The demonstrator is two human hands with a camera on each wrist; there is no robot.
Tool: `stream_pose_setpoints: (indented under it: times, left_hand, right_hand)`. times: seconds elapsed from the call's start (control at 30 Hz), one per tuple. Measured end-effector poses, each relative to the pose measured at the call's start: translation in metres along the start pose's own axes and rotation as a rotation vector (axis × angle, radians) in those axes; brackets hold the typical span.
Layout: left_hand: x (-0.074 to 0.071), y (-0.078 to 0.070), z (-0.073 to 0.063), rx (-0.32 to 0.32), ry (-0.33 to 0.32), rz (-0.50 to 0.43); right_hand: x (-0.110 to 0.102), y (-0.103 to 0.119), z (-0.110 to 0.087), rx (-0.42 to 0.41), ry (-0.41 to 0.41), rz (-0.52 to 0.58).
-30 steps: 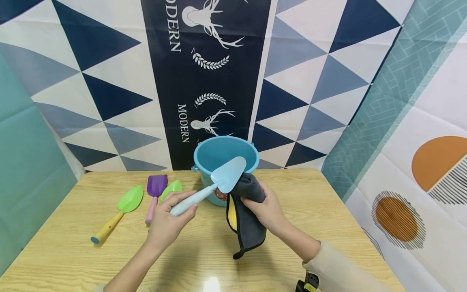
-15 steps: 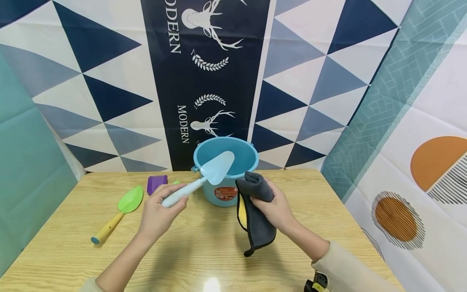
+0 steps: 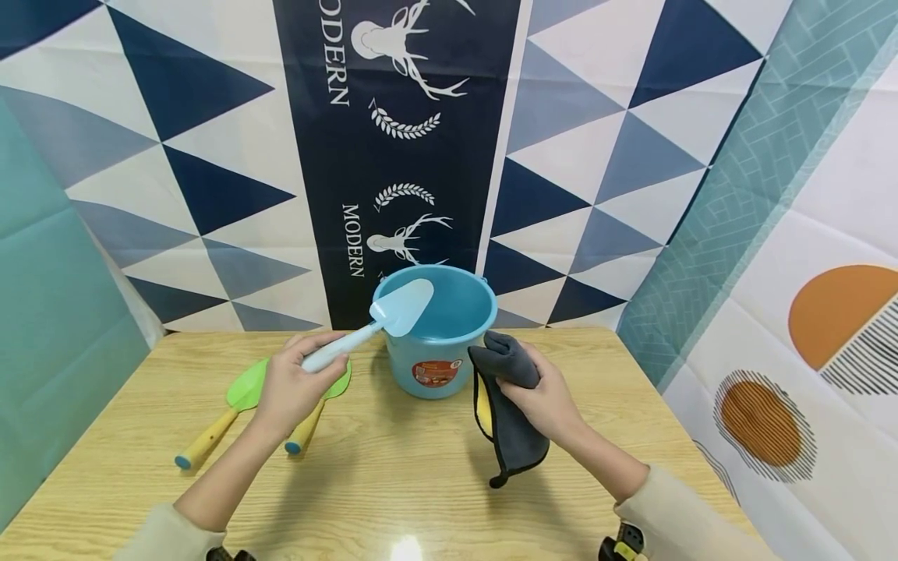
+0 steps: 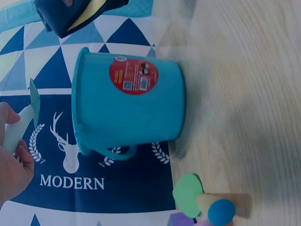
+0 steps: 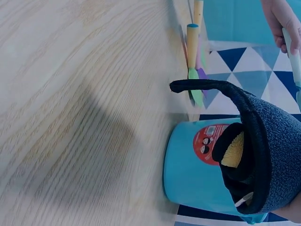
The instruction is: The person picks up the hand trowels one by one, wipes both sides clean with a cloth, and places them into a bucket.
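My left hand grips a light blue hand trowel by its handle, thumb and fingers round it. The trowel's blade points up and right, overlapping the bucket's opening in the head view. A grey cloth with a yellow underside is bunched in my right hand, its lower corner hanging down. Between and behind the hands stands a blue bucket with a red label. In the right wrist view the cloth hides part of the bucket.
Left of the bucket, two green trowels with yellow handles lie on the wooden table: one farther left, another partly behind my left hand. A purple shovel shows beside them in the left wrist view. A patterned backdrop rises behind.
The hands have drawn apart. My left hand has carried the trowel left, its blade away from the cloth it overlapped earlier. My right hand has moved right with the cloth.
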State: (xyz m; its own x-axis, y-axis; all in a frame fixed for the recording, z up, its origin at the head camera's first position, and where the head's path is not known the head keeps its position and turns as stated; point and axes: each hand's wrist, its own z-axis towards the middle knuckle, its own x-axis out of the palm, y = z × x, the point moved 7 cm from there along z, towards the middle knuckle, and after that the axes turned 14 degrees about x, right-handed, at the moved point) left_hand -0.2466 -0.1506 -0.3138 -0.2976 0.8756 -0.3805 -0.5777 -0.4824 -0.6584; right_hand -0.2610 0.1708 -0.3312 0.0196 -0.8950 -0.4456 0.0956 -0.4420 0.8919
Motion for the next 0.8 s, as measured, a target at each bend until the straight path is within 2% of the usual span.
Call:
stream_pose_setpoints:
  times: [0.2,0.6,0.8]
  left_hand:
    - [-0.002,0.006,0.008,-0.025,0.024,0.019]
    - [-0.002,0.014,0.031,0.042,0.065,0.147]
    - [0.002,0.019,0.040,0.023,0.105,0.175]
  right_hand:
    - [-0.003,-0.001,0.001,-0.016,0.015,-0.022]
    - [-0.005,-0.002,0.002,-0.032,0.017,-0.058]
    - [-0.005,-0.003,0.002,-0.032,0.015,-0.059]
